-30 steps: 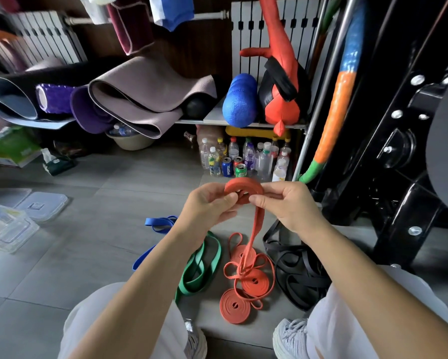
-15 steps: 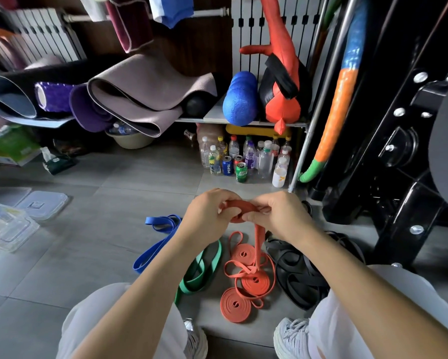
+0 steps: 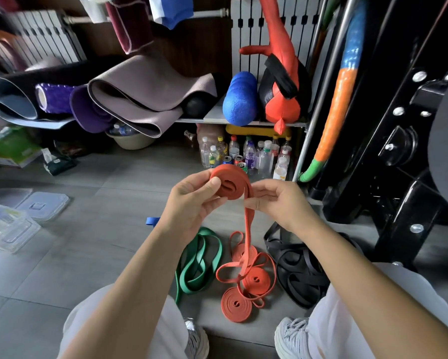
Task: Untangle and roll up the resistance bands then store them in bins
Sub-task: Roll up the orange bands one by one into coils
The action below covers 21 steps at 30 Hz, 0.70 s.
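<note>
Grips the partly wound orange roll (image 3: 230, 183) in the left hand (image 3: 191, 203), with the thumb pressed flat on its face and the fingers curled behind it. Pinches the band's loose strand (image 3: 248, 229) in the right hand (image 3: 278, 200), just beside the roll's right edge, with the fingers curled round the strap. Holds both hands close together above the floor, in the middle of the view. Lets the strand hang straight down from the right hand into a loose orange tangle on the grey tiled floor (image 3: 93, 255), near the feet. Has flat orange coils (image 3: 237, 304) lying in that same tangle, touching its open loops. Has a green band (image 3: 199, 260) in slack loops just left of the orange heap and a pile of black bands (image 3: 298, 268) just right of it, beside the right knee. Shows only the end of a blue band (image 3: 150, 221), left of the left wrist. Has clear plastic bins (image 3: 10, 229) and their lids (image 3: 44, 204) well apart to the left. Faces, farther off, a cluster of bottles (image 3: 246, 154) under a shelf of rolled mats (image 3: 140, 92) with a blue foam roller (image 3: 239, 99), and a black steel rack (image 3: 399, 151) on the right.
</note>
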Motion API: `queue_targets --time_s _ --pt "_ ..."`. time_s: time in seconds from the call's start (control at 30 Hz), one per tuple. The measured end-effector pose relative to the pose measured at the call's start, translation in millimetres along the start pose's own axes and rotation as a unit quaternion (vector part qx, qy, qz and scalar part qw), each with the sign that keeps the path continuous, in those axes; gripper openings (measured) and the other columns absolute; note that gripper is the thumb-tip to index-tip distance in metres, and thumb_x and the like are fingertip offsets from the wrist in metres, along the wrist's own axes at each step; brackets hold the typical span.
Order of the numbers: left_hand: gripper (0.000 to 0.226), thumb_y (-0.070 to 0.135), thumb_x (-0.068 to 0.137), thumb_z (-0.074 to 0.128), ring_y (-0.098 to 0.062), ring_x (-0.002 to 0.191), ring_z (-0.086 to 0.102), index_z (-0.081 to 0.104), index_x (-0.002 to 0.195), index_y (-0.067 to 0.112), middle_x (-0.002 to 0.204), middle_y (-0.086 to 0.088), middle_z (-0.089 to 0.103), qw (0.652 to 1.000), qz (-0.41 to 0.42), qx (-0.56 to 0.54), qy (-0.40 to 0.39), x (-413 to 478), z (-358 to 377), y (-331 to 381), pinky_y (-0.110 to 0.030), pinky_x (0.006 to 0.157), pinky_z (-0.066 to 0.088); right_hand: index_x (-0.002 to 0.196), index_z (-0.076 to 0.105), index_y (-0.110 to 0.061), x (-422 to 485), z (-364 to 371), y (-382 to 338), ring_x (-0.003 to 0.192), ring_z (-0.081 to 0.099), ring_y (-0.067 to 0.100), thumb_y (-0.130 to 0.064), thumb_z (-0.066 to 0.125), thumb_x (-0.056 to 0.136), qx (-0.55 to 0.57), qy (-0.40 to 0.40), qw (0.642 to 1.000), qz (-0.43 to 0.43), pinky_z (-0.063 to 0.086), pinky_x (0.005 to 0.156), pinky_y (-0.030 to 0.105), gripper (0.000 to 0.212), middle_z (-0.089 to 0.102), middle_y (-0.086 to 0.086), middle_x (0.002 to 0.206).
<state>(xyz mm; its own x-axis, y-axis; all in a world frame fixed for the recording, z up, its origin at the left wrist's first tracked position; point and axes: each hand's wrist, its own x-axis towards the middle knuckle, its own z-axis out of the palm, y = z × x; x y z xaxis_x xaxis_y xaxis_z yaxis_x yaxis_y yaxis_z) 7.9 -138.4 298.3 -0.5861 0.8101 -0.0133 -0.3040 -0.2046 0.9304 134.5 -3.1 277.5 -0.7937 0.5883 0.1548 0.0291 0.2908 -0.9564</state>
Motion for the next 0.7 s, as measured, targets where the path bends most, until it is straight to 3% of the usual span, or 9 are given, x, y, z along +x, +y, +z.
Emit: queue_targets --time_s 0.1,0.27,0.47,0.57,0.63,0.7 --pt "0.020 0.010 0.086 0.056 -0.016 0.083 0.070 0.066 0.102 0.013 0.088 -0.006 0.073 1.000 0.001 -0.004 -0.003 0.2 1.2 0.3 -0.021 0.068 0.055 0.088 0.068 -0.033 -0.6 1.0 -1.7 0.080 0.068 0.000 -0.022 0.076 0.061 0.053 -0.013 0.998 -0.013 0.052 0.076 0.015 0.030 0.072 -0.017 0.079" --pt "0.022 0.011 0.088 0.054 -0.016 0.083 0.069 0.065 0.107 0.008 0.090 -0.007 0.073 0.999 -0.021 -0.024 -0.008 0.5 2.8 -4.6 -0.022 0.068 0.055 0.086 0.068 -0.028 -0.9 3.1 -1.1 0.077 0.068 -0.002 0.000 0.073 0.072 0.076 -0.020 0.997 -0.022 0.052 0.072 0.012 0.032 0.072 -0.018 0.076" --pt "0.023 0.013 0.083 0.059 -0.019 0.088 0.069 0.066 0.104 0.009 0.094 -0.011 0.073 0.999 -0.024 -0.029 -0.027 -3.4 4.8 -7.3 -0.025 0.074 0.056 0.080 0.073 -0.036 -5.7 2.2 -1.1 0.080 0.070 0.004 -0.017 0.073 0.069 0.102 -0.033 0.994 -0.027 0.054 0.075 0.017 0.022 0.074 -0.014 0.080" --pt "0.018 0.008 0.086 0.061 -0.022 0.091 0.068 0.065 0.104 0.013 0.099 -0.009 0.071 0.994 -0.012 0.110 -0.010 -8.4 5.9 -1.6 -0.033 0.081 0.057 0.083 0.071 -0.032 -6.7 -6.4 1.1 0.077 0.070 0.004 -0.005 0.073 0.074 0.056 -0.022 0.998 -0.023 0.057 0.074 0.021 0.028 0.073 -0.014 0.078" --pt "0.026 0.011 0.083 0.068 -0.020 0.094 0.065 0.063 0.108 0.019 0.103 -0.001 0.068 0.938 0.058 0.341 0.011 -10.9 7.6 6.9 -0.034 0.082 0.055 0.085 0.071 -0.034 -9.2 -9.8 -1.1 0.082 0.070 0.005 -0.007 0.075 0.075 0.002 -0.028 0.999 -0.020 0.057 0.081 0.028 0.029 0.073 -0.015 0.081" --pt "0.033 0.016 0.081 0.071 -0.010 0.092 0.058 0.064 0.113 0.022 0.102 0.009 0.061 0.838 0.146 0.526 -0.015 -14.0 13.9 17.2 -0.028 0.084 0.048 0.086 0.073 -0.035 -13.3 -7.0 -7.9 0.084 0.069 0.002 -0.012 0.077 0.076 -0.065 -0.049 0.996 -0.034 0.055 0.084 0.027 0.025 0.073 -0.018 0.083"
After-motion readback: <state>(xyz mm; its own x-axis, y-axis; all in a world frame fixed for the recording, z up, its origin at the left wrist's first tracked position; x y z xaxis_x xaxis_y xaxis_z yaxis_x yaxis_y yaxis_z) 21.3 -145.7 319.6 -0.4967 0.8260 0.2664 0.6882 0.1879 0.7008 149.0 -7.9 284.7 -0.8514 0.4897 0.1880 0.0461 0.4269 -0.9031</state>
